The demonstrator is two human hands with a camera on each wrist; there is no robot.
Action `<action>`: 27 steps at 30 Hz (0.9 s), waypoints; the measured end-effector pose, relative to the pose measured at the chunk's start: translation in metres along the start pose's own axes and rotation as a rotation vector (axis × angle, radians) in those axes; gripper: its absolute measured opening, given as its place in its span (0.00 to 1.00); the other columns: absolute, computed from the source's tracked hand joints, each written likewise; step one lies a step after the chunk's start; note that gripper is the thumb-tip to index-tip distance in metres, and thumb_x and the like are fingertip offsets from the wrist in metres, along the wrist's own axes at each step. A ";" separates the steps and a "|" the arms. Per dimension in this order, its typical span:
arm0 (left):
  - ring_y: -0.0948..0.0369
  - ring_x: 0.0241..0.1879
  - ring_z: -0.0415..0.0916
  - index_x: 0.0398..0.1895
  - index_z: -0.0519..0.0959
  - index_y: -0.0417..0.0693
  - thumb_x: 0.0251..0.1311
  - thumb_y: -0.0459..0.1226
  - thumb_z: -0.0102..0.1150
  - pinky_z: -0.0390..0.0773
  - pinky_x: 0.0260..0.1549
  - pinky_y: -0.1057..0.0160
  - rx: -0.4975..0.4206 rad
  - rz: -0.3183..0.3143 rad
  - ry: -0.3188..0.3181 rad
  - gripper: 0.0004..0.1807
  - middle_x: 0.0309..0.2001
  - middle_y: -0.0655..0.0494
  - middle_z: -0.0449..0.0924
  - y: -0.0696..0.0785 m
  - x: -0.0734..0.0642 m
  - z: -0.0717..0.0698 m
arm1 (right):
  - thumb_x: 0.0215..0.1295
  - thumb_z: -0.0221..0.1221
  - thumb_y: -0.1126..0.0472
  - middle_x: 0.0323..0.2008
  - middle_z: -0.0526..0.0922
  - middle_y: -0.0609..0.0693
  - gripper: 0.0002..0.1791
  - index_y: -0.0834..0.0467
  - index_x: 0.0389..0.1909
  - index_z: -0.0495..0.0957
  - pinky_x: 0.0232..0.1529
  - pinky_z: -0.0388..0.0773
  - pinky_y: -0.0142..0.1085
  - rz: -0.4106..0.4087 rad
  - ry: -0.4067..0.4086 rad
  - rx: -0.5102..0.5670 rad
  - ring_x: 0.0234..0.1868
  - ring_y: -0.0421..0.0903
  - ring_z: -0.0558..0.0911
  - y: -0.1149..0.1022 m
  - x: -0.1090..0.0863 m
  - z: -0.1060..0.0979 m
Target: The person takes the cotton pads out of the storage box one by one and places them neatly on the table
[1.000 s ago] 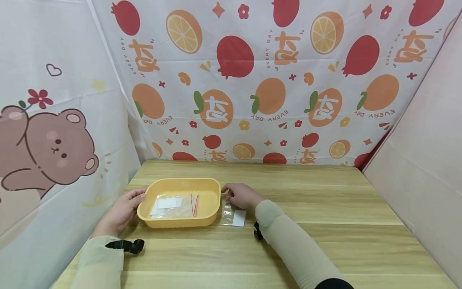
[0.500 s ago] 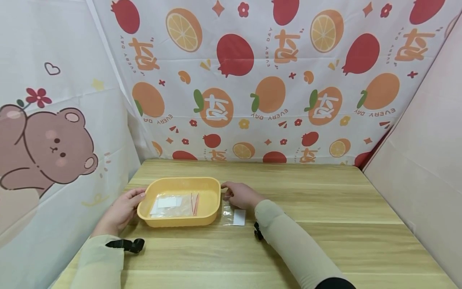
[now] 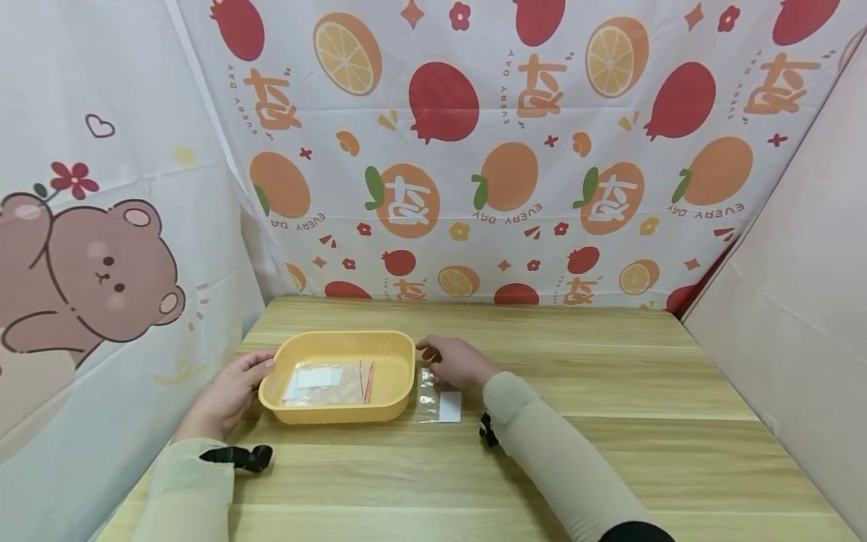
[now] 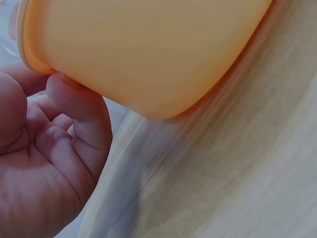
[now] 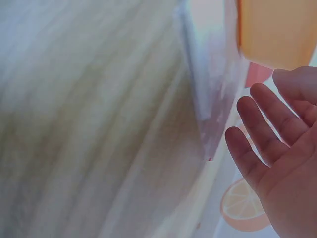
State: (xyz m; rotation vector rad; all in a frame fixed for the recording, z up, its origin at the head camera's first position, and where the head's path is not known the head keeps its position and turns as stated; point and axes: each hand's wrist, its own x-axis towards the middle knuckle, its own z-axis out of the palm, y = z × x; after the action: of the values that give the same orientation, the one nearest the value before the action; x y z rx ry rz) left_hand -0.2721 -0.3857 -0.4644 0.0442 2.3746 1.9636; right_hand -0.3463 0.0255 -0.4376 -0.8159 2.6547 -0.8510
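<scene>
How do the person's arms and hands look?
Left hand and right hand bare, no gloves. Pale beige left sleeve and right sleeve. Black left wrist piece with a rounded end; black right wrist piece, partly hidden. Black band low on right arm.

Our left arm (image 3: 186, 497) reaches forward from the lower left, the left hand (image 3: 225, 391) palm inward, fingers (image 4: 94, 121) curled in a grip. Our right arm (image 3: 562, 459) slants in from the lower right, the right hand (image 3: 463, 363) relaxed, its fingers slightly apart.
</scene>
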 end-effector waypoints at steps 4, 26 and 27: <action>0.67 0.42 0.80 0.71 0.57 0.26 0.80 0.46 0.46 0.83 0.39 0.63 -0.005 -0.001 0.001 0.33 0.45 0.65 0.78 0.000 0.001 0.000 | 0.72 0.56 0.65 0.53 0.81 0.49 0.22 0.54 0.66 0.74 0.57 0.76 0.40 0.002 0.018 0.034 0.54 0.43 0.78 -0.003 -0.002 -0.005; 0.66 0.45 0.79 0.72 0.56 0.27 0.79 0.47 0.46 0.83 0.41 0.62 0.013 -0.009 0.002 0.34 0.52 0.55 0.77 -0.003 0.006 -0.002 | 0.73 0.57 0.60 0.47 0.83 0.43 0.18 0.57 0.61 0.78 0.52 0.77 0.35 -0.090 0.086 0.121 0.49 0.39 0.80 -0.044 0.004 -0.020; 0.66 0.45 0.79 0.72 0.56 0.27 0.79 0.47 0.46 0.83 0.41 0.62 0.013 -0.011 0.002 0.34 0.52 0.55 0.77 -0.003 0.006 -0.002 | 0.72 0.57 0.60 0.47 0.83 0.44 0.19 0.57 0.62 0.77 0.51 0.77 0.35 -0.096 0.082 0.135 0.49 0.39 0.80 -0.047 0.005 -0.019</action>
State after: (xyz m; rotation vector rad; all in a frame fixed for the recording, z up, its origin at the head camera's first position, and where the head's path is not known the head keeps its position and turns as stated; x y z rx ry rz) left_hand -0.2783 -0.3875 -0.4669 0.0306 2.3835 1.9446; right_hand -0.3372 0.0001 -0.3946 -0.8978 2.6105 -1.0974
